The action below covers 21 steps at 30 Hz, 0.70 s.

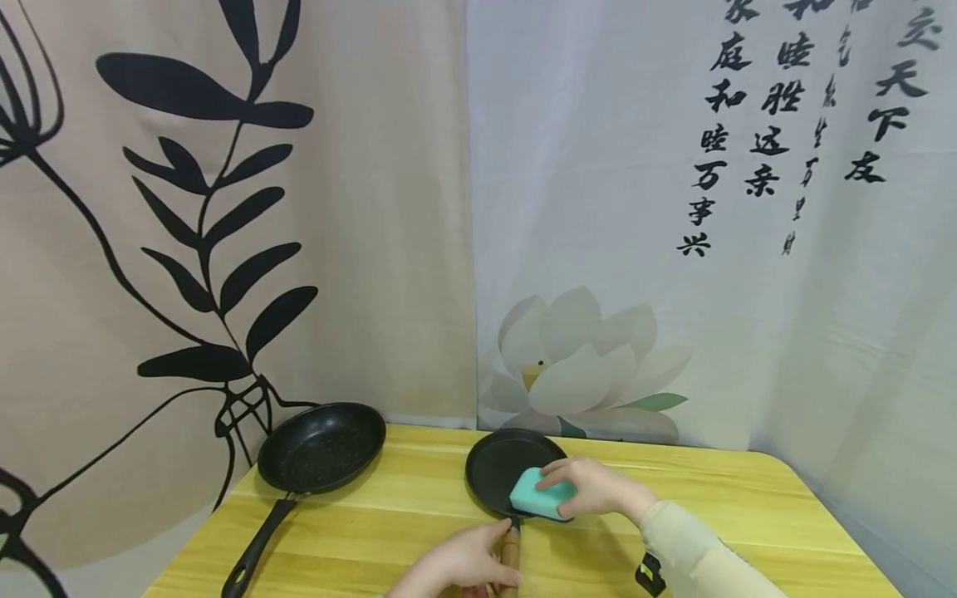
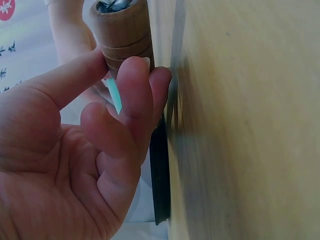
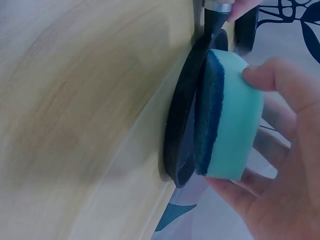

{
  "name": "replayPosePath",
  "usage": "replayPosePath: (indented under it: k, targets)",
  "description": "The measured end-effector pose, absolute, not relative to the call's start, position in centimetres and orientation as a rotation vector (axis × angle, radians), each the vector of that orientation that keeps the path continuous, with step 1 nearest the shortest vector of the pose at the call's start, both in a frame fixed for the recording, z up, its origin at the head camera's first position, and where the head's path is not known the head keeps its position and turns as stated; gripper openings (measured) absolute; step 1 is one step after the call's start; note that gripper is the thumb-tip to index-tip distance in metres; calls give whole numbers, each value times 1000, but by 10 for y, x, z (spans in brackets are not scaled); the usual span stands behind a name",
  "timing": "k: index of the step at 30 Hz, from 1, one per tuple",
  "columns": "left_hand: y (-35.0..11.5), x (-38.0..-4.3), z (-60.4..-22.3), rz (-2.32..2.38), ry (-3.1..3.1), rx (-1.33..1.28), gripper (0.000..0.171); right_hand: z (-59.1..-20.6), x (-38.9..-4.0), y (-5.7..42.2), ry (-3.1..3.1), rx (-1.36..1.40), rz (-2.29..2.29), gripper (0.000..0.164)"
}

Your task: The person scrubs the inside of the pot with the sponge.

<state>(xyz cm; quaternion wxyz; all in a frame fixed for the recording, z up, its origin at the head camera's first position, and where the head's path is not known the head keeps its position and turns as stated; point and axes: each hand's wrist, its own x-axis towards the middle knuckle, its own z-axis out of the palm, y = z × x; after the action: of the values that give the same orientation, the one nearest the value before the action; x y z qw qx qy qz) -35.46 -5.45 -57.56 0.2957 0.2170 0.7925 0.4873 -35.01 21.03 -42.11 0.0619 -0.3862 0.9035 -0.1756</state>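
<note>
A small black frying pan (image 1: pixel 497 469) with a wooden handle (image 1: pixel 510 555) rests on the yellow wood-grain table. My left hand (image 1: pixel 465 558) holds that handle, thumb on one side and fingertips on the other, as the left wrist view shows. In my right hand (image 1: pixel 604 490) is a sponge (image 1: pixel 537 498), pinched between thumb and fingers. Its body is turquoise foam, with a dark blue scouring layer (image 3: pixel 209 115) facing the pan's inside. In the head view the sponge overlaps the near right part of the pan, by the rim.
A larger black frying pan (image 1: pixel 323 448) sits at the table's back left, its black handle (image 1: pixel 257 548) pointing toward the near left. Behind the table (image 1: pixel 748 515) hangs a curtain (image 1: pixel 396 208) printed with leaves, a lotus and Chinese writing. A small black object (image 1: pixel 650 575) is beside the right sleeve.
</note>
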Motion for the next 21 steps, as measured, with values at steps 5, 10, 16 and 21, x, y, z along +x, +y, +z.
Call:
replayPosePath:
  k: [5, 10, 16, 21]
  targets:
    - [-53, -345, -570, 1295, 2156, 564, 96, -428, -355, 212, 2721, -1191, -559, 44]
    - [-53, -347, -571, 1292, 2142, 576, 99, -431, -358, 213, 2714, -1172, -584, 42]
    - [-54, -351, -572, 1285, 2139, 592, 100, -432, -359, 210, 2716, -1157, -602, 42]
    - [-54, -351, -572, 1276, 2133, 583, 100, -432, -359, 206, 2702, -1187, -613, 41]
